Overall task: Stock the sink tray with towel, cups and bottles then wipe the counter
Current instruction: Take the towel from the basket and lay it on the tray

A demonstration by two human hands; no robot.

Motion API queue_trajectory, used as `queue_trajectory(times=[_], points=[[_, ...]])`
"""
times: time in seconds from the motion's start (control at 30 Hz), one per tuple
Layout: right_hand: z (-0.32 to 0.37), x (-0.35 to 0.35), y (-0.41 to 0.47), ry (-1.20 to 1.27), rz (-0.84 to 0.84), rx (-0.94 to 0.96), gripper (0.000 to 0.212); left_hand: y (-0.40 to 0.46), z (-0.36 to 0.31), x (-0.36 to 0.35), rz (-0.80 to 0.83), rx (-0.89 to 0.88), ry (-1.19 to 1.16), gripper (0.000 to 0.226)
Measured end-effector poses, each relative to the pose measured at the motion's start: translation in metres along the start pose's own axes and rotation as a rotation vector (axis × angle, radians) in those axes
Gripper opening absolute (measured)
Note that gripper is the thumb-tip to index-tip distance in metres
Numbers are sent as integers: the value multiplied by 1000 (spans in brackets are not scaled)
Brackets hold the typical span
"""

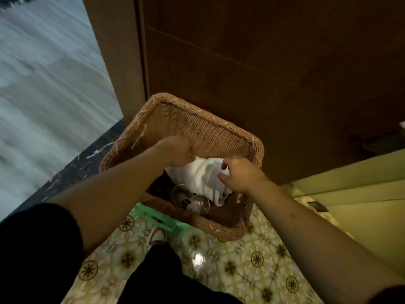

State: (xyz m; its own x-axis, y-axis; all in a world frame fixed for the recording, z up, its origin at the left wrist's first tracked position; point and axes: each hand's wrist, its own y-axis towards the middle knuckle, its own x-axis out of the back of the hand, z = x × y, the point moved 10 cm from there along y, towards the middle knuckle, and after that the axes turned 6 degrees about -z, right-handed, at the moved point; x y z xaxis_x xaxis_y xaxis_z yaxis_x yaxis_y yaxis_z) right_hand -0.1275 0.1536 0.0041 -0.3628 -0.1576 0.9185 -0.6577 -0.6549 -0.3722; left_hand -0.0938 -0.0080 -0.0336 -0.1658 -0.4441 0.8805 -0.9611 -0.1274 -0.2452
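Head view, L to R: left hand (175, 151) fisted on the white towel's (203, 176) upper-left edge, w/ the towel bunched inside the wicker basket (197, 126) on the floor. 2 glass cups (192, 199) lie tipped just below it. Right hand (238, 174) pinches the towel's right side. Risk, I'd judge: lifting the towel could snag or knock the cups, cracking glass vs glass.
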Motion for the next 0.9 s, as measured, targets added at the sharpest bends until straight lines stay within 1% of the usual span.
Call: queue_trajectory(times=[0.13, 0.3, 0.33, 0.37, 0.43, 0.5, 0.57, 0.63, 0.7, 0.77, 0.8, 0.83, 0.9], points=[[-13, -21, 50, -49, 88, -104, 45, 40, 19, -28, 135, 5, 62, 38], [-32, -65, 97, -148, 221, -164, 60, 78, 35, -88, 264, -70, 165, 46], [-35, -74, 104, -175, 245, -171, 61, 85, 39, -101, 301, -70, 199, 48], [-39, -82, 110, -198, 262, -180, 63, 92, 40, -112, 321, -113, 266, 49], [-46, -97, 121, -244, 287, -213, 68, 102, 49, -136, 387, -94, 345, 49], [-53, -110, 131, -306, 313, -244, 72, 112, 59, -153, 404, -50, 413, 53], [-57, -123, 141, -344, 313, -254, 71, 117, 66, -167, 426, -16, 427, 62], [-60, -133, 150, -322, 298, -265, 70, 121, 74, -179, 440, 6, 427, 72], [-65, -144, 156, -291, 315, -290, 82, 126, 84, -191, 436, 41, 412, 75], [-69, -155, 158, -263, 359, -313, 98, 133, 86, -198, 399, 4, 408, 73], [-70, -159, 159, -244, 372, -320, 102, 136, 87, -202, 397, -1, 408, 68], [-72, -163, 161, -227, 384, -326, 104, 139, 88, -204, 377, 7, 400, 62], [-72, -168, 165, -233, 424, -299, 102, 145, 92, -207, 361, 76, 307, 52]])
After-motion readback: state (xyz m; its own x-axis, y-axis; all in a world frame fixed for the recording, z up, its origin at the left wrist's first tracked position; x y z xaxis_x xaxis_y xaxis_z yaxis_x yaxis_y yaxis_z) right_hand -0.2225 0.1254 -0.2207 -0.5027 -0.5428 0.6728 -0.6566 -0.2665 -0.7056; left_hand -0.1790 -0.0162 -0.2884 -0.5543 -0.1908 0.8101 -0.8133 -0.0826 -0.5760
